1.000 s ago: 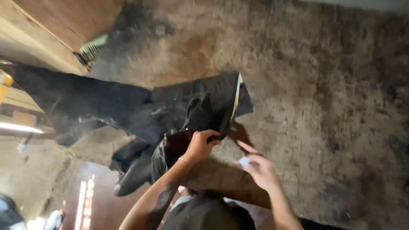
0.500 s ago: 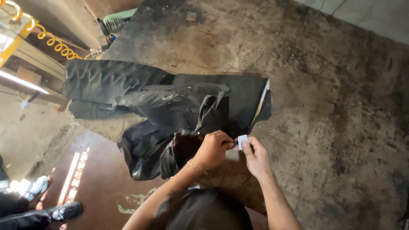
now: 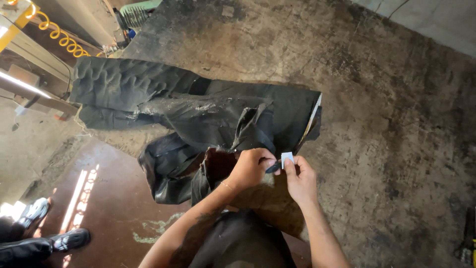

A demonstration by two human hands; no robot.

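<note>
A second ago my two hands were apart and the right one was lower. Now they have come together just in front of me, and the view has swung up so I see more of the floor. My left hand (image 3: pixel 250 167) is curled shut, and a small dark tab (image 3: pixel 273 168) sticks out of its fingertips. My right hand (image 3: pixel 299 177) pinches a little pale square piece (image 3: pixel 287 158) between thumb and fingers. The two bits are touching, or almost, so I think the fine finger work is going on right now.

The small piece sits just below the near edge of the black rubber sheet (image 3: pixel 198 111), which lies crumpled and folded on the dirty concrete floor (image 3: pixel 396 124). Its right end has a thin light edge.

To my right and beyond the sheet the floor is open. To my left it is tighter: a coiled yellow hose (image 3: pixel 57 34), a green fan (image 3: pixel 140 11), and another person's dark shoes (image 3: pixel 69 239) close by.
</note>
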